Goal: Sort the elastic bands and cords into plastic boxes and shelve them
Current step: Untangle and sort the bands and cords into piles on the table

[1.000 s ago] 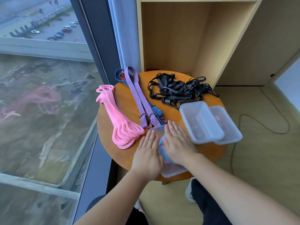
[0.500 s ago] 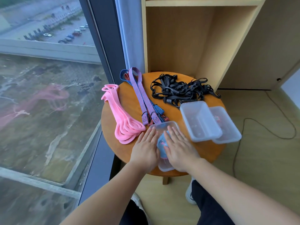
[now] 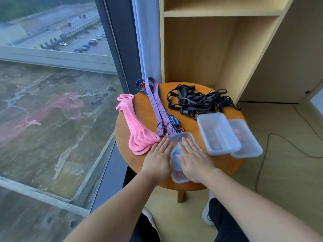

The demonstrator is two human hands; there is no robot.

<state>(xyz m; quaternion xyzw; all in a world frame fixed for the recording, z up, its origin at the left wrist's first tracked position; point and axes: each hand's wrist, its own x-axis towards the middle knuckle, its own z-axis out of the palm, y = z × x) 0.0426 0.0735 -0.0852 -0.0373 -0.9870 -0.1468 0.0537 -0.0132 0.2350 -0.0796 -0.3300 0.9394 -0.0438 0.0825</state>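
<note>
My left hand (image 3: pixel 160 160) and my right hand (image 3: pixel 194 158) press flat, fingers straight, on the lid of a clear plastic box (image 3: pixel 178 138) at the near side of a round wooden table (image 3: pixel 225 163). Blue and pink material shows through the lid between my hands. Pink elastic bands (image 3: pixel 138 131) lie at the table's left. Blue-and-red woven straps (image 3: pixel 157 109) lie in the middle. A tangle of black cords with hooks (image 3: pixel 197 100) lies at the back. Two more clear plastic boxes (image 3: pixel 218 131) (image 3: pixel 246 138) sit side by side at the right.
A pale wooden shelf unit (image 3: pixel 222 13) with open compartments stands right behind the table. A floor-to-ceiling window (image 3: pixel 52 102) with a dark frame is at the left. A black cable (image 3: pixel 279 137) runs across the wooden floor at the right.
Both hands stay flat on the box lid. The camera has tilted upward, so more of the shelf unit shows above the table.
</note>
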